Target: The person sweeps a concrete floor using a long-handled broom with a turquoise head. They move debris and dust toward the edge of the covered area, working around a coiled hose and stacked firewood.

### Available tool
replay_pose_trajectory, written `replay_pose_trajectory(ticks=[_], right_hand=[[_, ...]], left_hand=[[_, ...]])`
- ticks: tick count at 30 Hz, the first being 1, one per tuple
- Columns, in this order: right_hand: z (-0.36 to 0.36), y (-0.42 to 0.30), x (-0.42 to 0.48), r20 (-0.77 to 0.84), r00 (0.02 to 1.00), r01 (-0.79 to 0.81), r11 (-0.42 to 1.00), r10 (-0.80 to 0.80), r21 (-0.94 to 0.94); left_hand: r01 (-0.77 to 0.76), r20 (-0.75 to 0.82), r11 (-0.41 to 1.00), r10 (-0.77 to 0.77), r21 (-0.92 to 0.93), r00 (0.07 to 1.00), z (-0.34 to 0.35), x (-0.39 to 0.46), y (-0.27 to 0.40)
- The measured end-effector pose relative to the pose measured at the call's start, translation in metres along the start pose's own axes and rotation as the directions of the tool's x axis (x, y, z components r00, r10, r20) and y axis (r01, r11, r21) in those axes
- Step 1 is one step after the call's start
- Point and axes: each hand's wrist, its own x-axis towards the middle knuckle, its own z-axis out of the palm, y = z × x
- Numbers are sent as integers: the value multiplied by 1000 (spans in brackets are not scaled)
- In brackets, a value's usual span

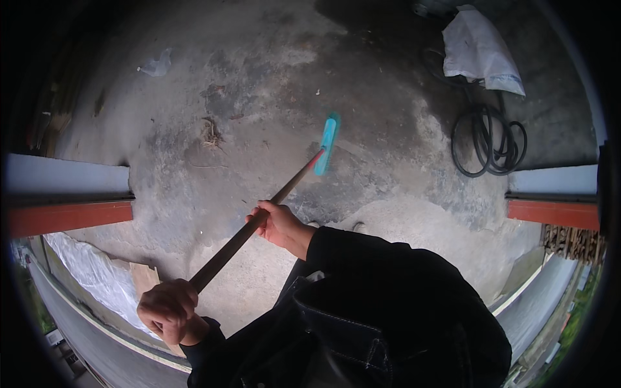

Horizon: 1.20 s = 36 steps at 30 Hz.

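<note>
A broom with a long wooden handle [232, 248] runs slantwise from the lower left to its turquoise head [327, 140]. The head is at the concrete floor and its bristles look blurred. My left hand [170, 310] is closed around the top end of the handle. Further down the handle, my right hand [279, 224] grips it with the fingers wrapped around. A small heap of straw-like debris [211, 133] lies on the floor to the left of the broom head. A small pale scrap [318, 91] lies beyond the head.
A coiled black hose [485, 140] and a white woven sack [478, 51] lie at the right. A clear plastic bag [157, 64] is at the upper left. Red-faced wall ends [70, 217] flank both sides. Plastic sheeting [97, 274] lies at the lower left, stacked wood [572, 244] at the right.
</note>
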Motion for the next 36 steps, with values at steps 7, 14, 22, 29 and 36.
replay_pose_trajectory(ticks=[7, 14, 22, 29, 36], right_hand=[[-74, 18, 16, -339, 930, -96, 983, 144, 155], [-50, 12, 58, -251, 958, -114, 988, 136, 101], [20, -20, 22, -24, 998, 59, 995, -58, 79], [-65, -97, -62, -277, 892, 356, 933, -356, -50], [-260, -181, -148, -657, 643, 531, 847, -394, 12]], left_hand=[[230, -263, 952, -278, -200, 924, -14, -18, -64], [221, -144, 966, -202, 132, 969, 26, -7, -46], [-175, 192, 934, 118, 313, 974, 66, -2, -3], [43, 276, 994, -13, -104, 961, 108, 15, -55], [432, 469, 868, -284, -246, 836, 230, 27, -175]])
